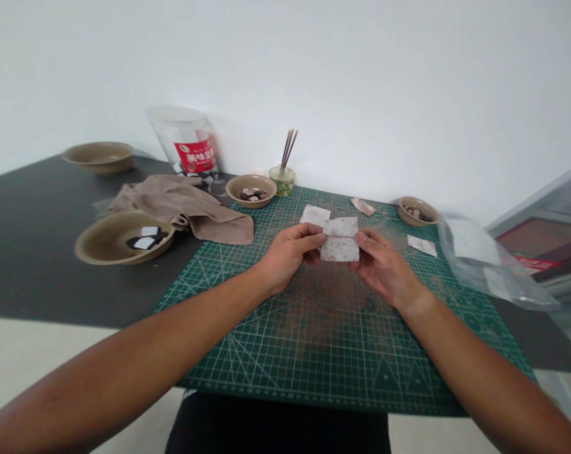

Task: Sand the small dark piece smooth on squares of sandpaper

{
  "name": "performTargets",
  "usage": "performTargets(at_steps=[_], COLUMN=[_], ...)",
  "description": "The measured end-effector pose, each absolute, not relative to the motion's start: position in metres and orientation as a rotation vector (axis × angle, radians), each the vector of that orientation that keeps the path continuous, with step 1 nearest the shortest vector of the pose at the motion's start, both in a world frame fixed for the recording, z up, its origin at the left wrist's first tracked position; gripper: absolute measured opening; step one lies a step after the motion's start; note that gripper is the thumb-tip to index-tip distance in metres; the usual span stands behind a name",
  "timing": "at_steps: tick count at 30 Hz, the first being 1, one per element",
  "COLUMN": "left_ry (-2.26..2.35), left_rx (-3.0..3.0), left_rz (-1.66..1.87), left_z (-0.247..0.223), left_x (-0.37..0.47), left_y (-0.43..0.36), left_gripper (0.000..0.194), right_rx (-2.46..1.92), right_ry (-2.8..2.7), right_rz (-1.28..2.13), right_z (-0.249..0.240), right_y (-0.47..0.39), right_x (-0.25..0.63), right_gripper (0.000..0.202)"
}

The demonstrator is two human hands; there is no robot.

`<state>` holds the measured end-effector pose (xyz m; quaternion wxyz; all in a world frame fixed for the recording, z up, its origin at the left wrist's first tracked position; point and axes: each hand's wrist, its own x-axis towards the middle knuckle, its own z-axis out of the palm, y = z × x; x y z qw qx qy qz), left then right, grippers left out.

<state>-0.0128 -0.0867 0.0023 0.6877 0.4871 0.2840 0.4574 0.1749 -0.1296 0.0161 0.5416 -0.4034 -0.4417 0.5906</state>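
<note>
Both my hands hold a creased whitish paper sheet (340, 248) above the middle of the green cutting mat (285, 372). My left hand (292, 252) pinches its left edge, thumb on top. On the right edge, my right hand (380, 261) grips with thumb and fingers. A fold line runs across the sheet, and faint brownish stains mark it. Just behind, another white paper piece (315, 215) lies on the mat. Further right are a small curled paper (363, 206) and a stained paper piece (422, 245). My fingertips under the sheet are partly hidden.
On the left stand a large bowl (91, 248) with dark and white pieces, a brown cloth (171, 202), an empty-looking bowl (100, 156) and a clear jar (185, 142). Small bowls (251, 183) (415, 221), a stick holder (282, 180) and a plastic bag (496, 268) surround the mat.
</note>
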Motion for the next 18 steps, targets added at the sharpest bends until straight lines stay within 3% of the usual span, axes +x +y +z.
performTargets(at_steps=[18], left_ry=[0.751], left_rx=[1.246], left_rz=[1.015], left_z=[0.003], left_x=[-0.012], left_y=[-0.09], left_gripper=[0.019], right_rx=[-1.203], right_ry=[-1.299], right_rz=[1.041], right_z=[0.006], right_y=[-0.128], right_x=[0.177], right_gripper=[0.023])
